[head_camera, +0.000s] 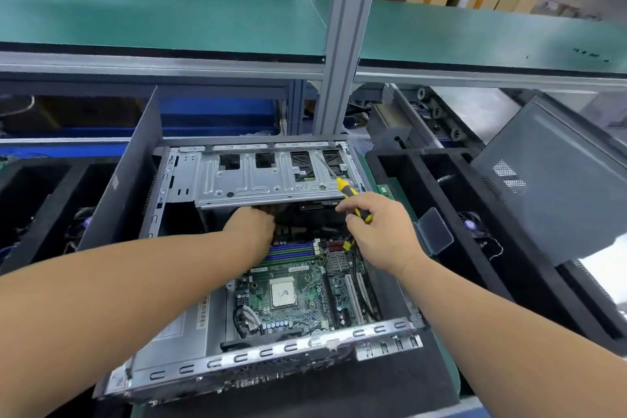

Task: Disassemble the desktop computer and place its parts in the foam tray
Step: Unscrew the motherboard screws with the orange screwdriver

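Note:
The open desktop computer case (pixel 271 355) lies in front of me, its green motherboard (pixel 298 288) exposed with a bare CPU in the middle. A metal drive cage (pixel 268 176) spans the far end of the case. My left hand (pixel 252 226) reaches under the cage's front edge, its fingers hidden below the metal. My right hand (pixel 380 227) grips a yellow-and-black screwdriver (pixel 349 195), whose shaft points up and left across the cage's right side. A black foam tray (pixel 427 180) stands to the right of the case.
A dark side panel (pixel 556 176) leans over the right foam tray. A second black foam tray (pixel 30 200) lies at the left. The case's own dark panel (pixel 132 173) stands upright along its left side. A green shelf (pixel 169 17) runs above, with an aluminium post (pixel 342 44).

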